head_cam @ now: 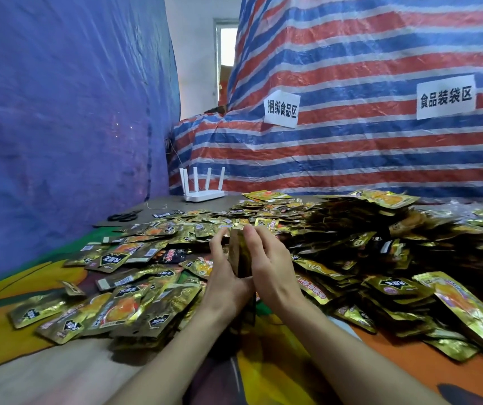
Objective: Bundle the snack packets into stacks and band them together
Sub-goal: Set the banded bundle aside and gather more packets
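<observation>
Holding one stack (pixel 238 254) between left hand (pixel 222 277); right hand (pixel 272 270)

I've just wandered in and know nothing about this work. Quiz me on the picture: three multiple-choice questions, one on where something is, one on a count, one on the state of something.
1. Where does the white router stand?
A. on the table, beyond the loose packets
B. on a shelf overhead
C. on the floor

2. How many antennas rise from it?
A. two
B. four
C. six

3. What state is the stack in?
A. lying flat, untouched
B. held on edge between the left hand and right hand
C. hanging from a hook

Answers: 1 A, it sits at the table's far edge behind the packets. 2 B, four white antennas stand in a row. 3 B, both hands hold it upright from either side.
</observation>
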### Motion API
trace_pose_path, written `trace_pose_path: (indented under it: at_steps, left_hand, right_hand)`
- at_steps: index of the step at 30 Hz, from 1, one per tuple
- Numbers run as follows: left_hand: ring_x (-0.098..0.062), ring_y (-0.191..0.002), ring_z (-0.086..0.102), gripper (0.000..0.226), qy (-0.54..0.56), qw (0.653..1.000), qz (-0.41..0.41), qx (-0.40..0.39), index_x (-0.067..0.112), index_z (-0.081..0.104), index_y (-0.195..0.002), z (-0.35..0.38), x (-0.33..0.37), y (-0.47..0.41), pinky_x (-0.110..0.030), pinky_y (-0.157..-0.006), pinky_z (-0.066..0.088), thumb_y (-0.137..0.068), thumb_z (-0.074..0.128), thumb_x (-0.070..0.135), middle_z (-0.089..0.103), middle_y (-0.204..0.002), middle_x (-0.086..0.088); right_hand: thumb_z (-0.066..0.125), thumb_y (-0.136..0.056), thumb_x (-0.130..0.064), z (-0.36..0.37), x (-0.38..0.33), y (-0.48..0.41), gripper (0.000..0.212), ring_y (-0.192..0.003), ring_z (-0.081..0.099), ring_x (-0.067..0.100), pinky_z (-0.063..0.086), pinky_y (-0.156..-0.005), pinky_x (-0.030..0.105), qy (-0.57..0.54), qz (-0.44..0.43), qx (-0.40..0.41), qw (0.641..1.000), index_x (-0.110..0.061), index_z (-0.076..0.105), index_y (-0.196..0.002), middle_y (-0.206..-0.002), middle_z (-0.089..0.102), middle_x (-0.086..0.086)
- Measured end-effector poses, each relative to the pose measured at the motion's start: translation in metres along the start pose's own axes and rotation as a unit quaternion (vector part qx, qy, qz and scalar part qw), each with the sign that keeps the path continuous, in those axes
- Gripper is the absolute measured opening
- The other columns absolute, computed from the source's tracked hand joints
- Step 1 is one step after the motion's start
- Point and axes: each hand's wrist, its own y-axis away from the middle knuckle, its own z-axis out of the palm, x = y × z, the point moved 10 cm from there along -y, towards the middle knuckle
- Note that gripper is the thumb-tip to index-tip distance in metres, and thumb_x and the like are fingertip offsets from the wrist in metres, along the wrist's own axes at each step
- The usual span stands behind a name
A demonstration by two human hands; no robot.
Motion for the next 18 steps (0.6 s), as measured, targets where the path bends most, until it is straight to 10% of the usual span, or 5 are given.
trace_pose_path:
  at_steps: [10,18]
  left_hand:
    - [-0.020,-0.103,0.068,0.115,-0.037,0.994,0.052,0.087,0.062,0.008,-0.142,-0.018,0.014,0.009,-0.044,-0.085,0.059,-0.057,0.082,0.040,0.063,-0.126,-0.005]
    - [0.008,-0.093,0.056,0.075,-0.072,0.980,0.158,0.094,0.053,0.038,-0.140,-0.008,0.028,0.014,-0.007,-0.069,0.047,-0.082,0.076,0.024,0.057,-0.110,0.004]
  right_hand:
    - [0.031,-0.086,-0.078,-0.002,-0.002,0.001,0.046,-0.064,0.053,0.003,0.041,-0.062,0.032,0.044,-0.017,0.011,0.999,-0.040,0.052,-0.072,-0.069,0.059,-0.019]
    - [0.019,-0.085,-0.083,-0.004,-0.001,-0.004,0.071,-0.063,0.057,0.011,0.046,-0.063,0.042,0.118,0.017,-0.005,0.993,-0.024,0.055,-0.070,-0.063,0.060,-0.009]
